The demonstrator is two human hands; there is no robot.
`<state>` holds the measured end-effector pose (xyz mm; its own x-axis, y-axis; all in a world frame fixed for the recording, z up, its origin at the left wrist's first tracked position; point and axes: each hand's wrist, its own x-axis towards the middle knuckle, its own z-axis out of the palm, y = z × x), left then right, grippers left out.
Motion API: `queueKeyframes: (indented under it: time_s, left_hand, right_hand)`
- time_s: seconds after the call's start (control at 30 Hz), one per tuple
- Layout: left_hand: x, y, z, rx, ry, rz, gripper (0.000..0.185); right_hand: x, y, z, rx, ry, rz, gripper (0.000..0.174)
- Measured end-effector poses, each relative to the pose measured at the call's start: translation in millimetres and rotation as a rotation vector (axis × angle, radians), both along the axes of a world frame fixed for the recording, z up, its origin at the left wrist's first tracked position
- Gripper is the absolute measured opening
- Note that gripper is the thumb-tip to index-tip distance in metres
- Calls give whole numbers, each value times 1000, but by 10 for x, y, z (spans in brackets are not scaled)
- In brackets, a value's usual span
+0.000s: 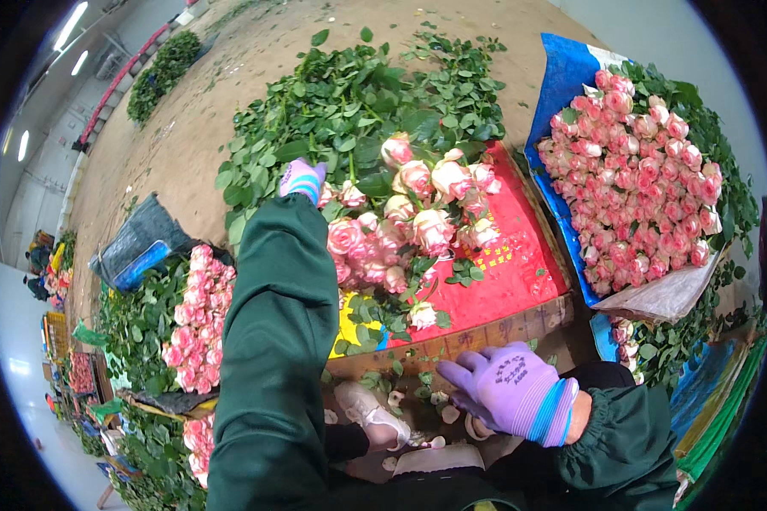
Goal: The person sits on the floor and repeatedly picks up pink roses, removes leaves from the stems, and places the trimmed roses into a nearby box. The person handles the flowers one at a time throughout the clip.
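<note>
My left hand (303, 177), in a lilac glove with a striped cuff, reaches out to the leafy rose stems (332, 102) at the far side of the work table. Its fingers are partly hidden, so whether it grips a stem is unclear. Pink-and-white roses (415, 217) lie loose beside it, heads toward me, on a red printed sheet (505, 281). My right hand (505, 386), gloved alike, hovers by the table's marked wooden front edge (460, 345). Its fingers are slightly spread and nothing shows in them.
On the right, a dense mass of pink roses (645, 179) stands in a blue wrap (553, 96). More roses (201, 319) are stacked at the left, near a dark wrapping sheet (140, 239). Cut leaves and petals litter the floor (185, 153) and surround my shoes (371, 412).
</note>
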<state>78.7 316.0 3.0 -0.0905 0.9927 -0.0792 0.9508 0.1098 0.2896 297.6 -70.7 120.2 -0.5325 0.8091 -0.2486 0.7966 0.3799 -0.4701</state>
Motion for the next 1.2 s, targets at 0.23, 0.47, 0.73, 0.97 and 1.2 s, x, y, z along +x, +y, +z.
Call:
queueKeyframes:
  time_s: [0.23, 0.47, 0.73, 0.97, 1.2]
  left_hand:
    - [-36, 313, -35, -176, 335, -338, 38]
    - [383, -196, 171, -63, -103, -209, 40]
    - [838, -150, -71, -121, 66, -207, 26]
    - [529, -13, 454, -303, 53, -195, 34]
    - [-351, -193, 1265, -230, -250, -809, 23]
  right_hand:
    - [63, 169, -132, -34, 4, 1, 37]
    - [55, 275, -112, -50, -9, 19, 37]
    - [1, 242, 65, -71, 71, -1, 36]
    - [-18, 275, -46, -68, 4, 31, 40]
    - [-11, 262, 4, -44, 59, 26, 37]
